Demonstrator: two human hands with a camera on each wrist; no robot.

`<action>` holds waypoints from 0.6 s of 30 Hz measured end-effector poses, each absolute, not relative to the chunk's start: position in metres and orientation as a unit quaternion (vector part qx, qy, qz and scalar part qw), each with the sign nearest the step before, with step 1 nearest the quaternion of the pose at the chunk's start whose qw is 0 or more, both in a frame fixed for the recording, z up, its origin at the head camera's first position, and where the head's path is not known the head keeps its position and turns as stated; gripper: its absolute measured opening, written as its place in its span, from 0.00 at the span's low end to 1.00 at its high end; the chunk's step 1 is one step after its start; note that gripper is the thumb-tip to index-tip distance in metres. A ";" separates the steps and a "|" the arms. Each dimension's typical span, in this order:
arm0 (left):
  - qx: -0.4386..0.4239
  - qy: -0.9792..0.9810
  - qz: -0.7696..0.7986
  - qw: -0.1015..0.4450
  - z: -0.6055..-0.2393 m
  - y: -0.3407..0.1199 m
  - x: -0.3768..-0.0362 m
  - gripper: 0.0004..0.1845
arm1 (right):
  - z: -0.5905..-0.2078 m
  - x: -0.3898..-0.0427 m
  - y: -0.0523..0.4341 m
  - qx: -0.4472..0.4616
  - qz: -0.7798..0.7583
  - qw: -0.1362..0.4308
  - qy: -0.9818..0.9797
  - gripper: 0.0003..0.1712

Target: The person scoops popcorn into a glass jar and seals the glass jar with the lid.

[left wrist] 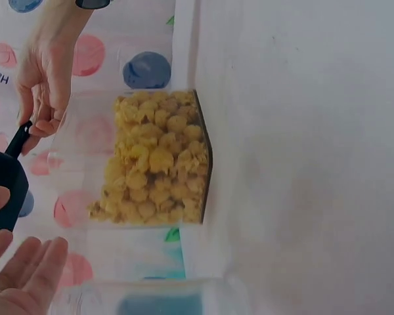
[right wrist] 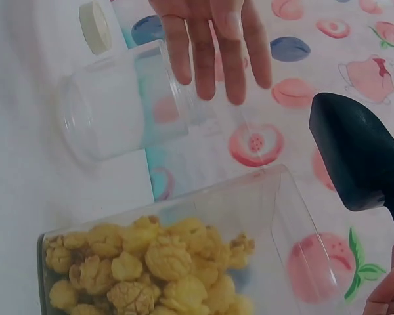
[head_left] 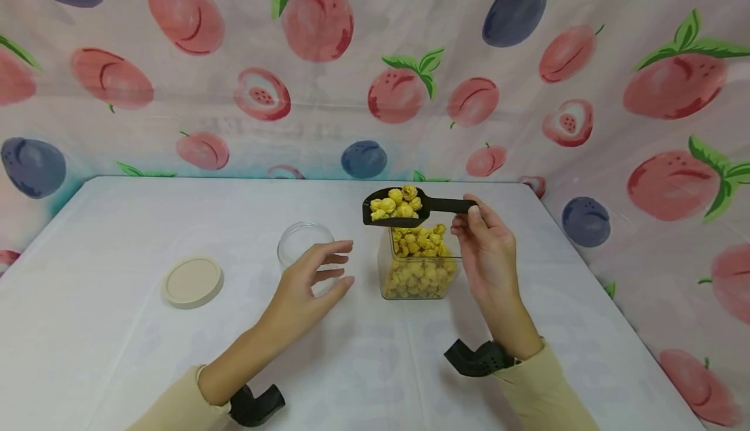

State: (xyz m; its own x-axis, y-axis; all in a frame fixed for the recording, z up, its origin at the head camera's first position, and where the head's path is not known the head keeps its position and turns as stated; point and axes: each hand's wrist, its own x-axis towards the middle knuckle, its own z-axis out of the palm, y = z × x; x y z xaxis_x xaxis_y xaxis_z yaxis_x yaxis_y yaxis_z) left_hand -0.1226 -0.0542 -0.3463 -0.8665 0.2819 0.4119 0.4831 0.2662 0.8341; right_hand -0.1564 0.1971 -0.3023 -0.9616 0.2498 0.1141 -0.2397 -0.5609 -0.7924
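Note:
My right hand grips the handle of a black scoop and holds it level above a clear square container. Yellow popcorn lies heaped in the scoop's bowl, and more popcorn partly fills the container. My left hand reaches over with its fingers spread and nothing held, in front of a clear round jar. Part of that jar is hidden behind the hand in the head view; in the right wrist view the jar shows no popcorn inside.
A round cream lid lies on the white-covered table, left of the jar. Behind the table hangs a fruit-patterned cloth, which also runs along the right side. Dark wrist mounts sit at both sleeves.

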 end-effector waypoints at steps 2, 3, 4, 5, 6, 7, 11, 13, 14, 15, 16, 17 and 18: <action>-0.257 -0.784 -0.553 0.119 -0.347 -0.062 -0.121 0.26 | -0.302 -0.157 0.195 0.000 0.884 0.133 -0.448 0.15; -0.265 -0.777 -0.554 0.135 -0.347 -0.066 -0.120 0.26 | -0.302 -0.157 0.193 0.002 0.883 0.132 -0.450 0.16; -0.270 -0.772 -0.555 0.152 -0.348 -0.071 -0.120 0.26 | -0.302 -0.157 0.192 0.003 0.883 0.130 -0.451 0.15; -0.275 -0.765 -0.558 0.166 -0.348 -0.076 -0.120 0.26 | -0.302 -0.157 0.190 0.004 0.883 0.128 -0.452 0.14; -0.278 -0.756 -0.565 0.178 -0.348 -0.080 -0.120 0.25 | -0.302 -0.158 0.188 0.005 0.882 0.127 -0.454 0.14; -0.278 -0.748 -0.572 0.188 -0.348 -0.085 -0.120 0.25 | -0.302 -0.158 0.187 0.006 0.881 0.125 -0.456 0.12; -0.272 -0.732 -0.584 0.223 -0.348 -0.103 -0.122 0.26 | -0.301 -0.159 0.181 0.011 0.875 0.122 -0.468 0.10; -0.263 -0.738 -0.575 0.235 -0.349 -0.110 -0.124 0.27 | -0.300 -0.160 0.178 0.012 0.875 0.120 -0.470 0.10; -0.260 -0.744 -0.566 0.241 -0.350 -0.114 -0.126 0.28 | -0.300 -0.160 0.177 0.012 0.874 0.119 -0.471 0.10; -0.256 -0.752 -0.557 0.243 -0.350 -0.117 -0.127 0.29 | -0.300 -0.160 0.176 0.010 0.871 0.120 -0.476 0.11; -0.251 -0.761 -0.547 0.242 -0.351 -0.120 -0.128 0.30 | -0.300 -0.160 0.175 0.009 0.870 0.119 -0.479 0.12; -0.244 -0.770 -0.539 0.239 -0.352 -0.122 -0.130 0.31 | -0.300 -0.161 0.174 0.009 0.870 0.118 -0.479 0.12; -0.237 -0.780 -0.531 0.233 -0.353 -0.124 -0.131 0.32 | -0.300 -0.161 0.173 0.009 0.870 0.116 -0.480 0.12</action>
